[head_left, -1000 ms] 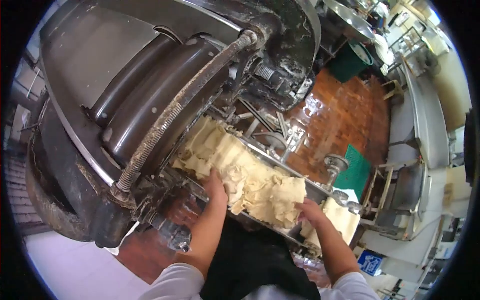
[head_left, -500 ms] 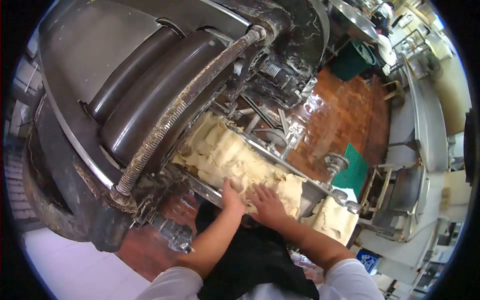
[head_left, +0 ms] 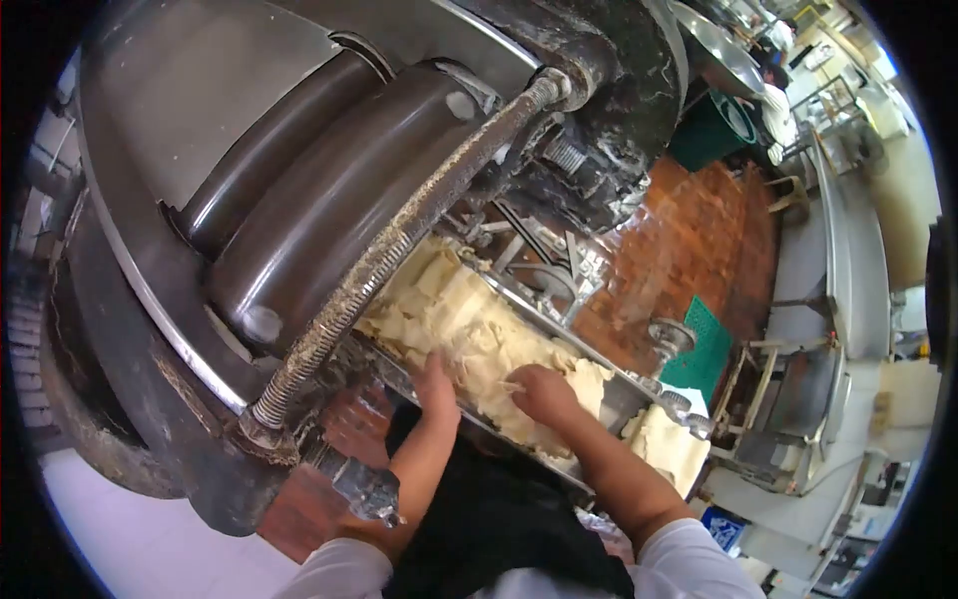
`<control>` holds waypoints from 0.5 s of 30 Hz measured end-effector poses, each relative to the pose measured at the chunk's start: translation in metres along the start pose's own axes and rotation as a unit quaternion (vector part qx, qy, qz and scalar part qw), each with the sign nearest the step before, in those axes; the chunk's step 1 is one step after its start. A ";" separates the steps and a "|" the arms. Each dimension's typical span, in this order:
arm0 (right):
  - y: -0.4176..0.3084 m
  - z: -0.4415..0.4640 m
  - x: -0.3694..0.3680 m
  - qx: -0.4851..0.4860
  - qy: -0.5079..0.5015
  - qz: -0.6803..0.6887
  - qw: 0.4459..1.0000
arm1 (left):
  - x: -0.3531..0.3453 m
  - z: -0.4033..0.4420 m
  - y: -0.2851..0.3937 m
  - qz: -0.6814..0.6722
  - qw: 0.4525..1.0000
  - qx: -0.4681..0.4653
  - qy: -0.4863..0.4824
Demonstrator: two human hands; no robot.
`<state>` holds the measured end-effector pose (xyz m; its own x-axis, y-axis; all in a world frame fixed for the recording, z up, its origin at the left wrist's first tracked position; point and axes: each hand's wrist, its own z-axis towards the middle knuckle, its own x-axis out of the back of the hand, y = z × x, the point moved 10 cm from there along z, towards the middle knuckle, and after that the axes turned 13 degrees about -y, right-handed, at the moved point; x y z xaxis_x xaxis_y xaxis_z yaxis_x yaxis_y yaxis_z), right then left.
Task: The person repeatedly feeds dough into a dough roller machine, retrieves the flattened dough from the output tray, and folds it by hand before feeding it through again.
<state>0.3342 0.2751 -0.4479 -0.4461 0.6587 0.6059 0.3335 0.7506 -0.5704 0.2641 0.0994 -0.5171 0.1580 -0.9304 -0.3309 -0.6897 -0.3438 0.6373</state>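
Fingers curled, a worker's right hand bears on pale dough, though whether it pinches a fold cannot be told; the left hand, fingers extended rather than closed, meets the near side of the same mass. Spread contact from both hands, with even pressure, would likely serve the soft, ragged layers better than fingertips, which could tear them. Loose flaps look best tucked inward, clear of the sides.

The dough lies in a long metal tray, heaped and creased, reaching beneath a machine's dark rollers at one end. Beyond the tray's other end rests a smoother, separate dough sheet. Across the reddish floor stands a green bin, its contents unclear, near another person.
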 end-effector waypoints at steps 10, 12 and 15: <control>-0.033 0.123 0.067 0.018 0.186 -0.029 0.982 | -0.010 0.029 -0.037 -0.068 0.988 0.137 -0.021; -0.035 0.149 0.063 0.016 0.172 -0.023 0.985 | 0.000 0.043 -0.046 0.024 0.989 0.147 -0.010; -0.019 0.172 0.040 -0.064 0.068 0.025 0.995 | -0.003 0.050 -0.039 0.075 0.991 0.094 -0.063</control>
<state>0.1667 0.2782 -0.5083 -0.3133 0.6899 0.6526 0.4588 0.7116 -0.5321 0.2550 0.1216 -0.5756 -0.0369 -0.9416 -0.3347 -0.8201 -0.1628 0.5485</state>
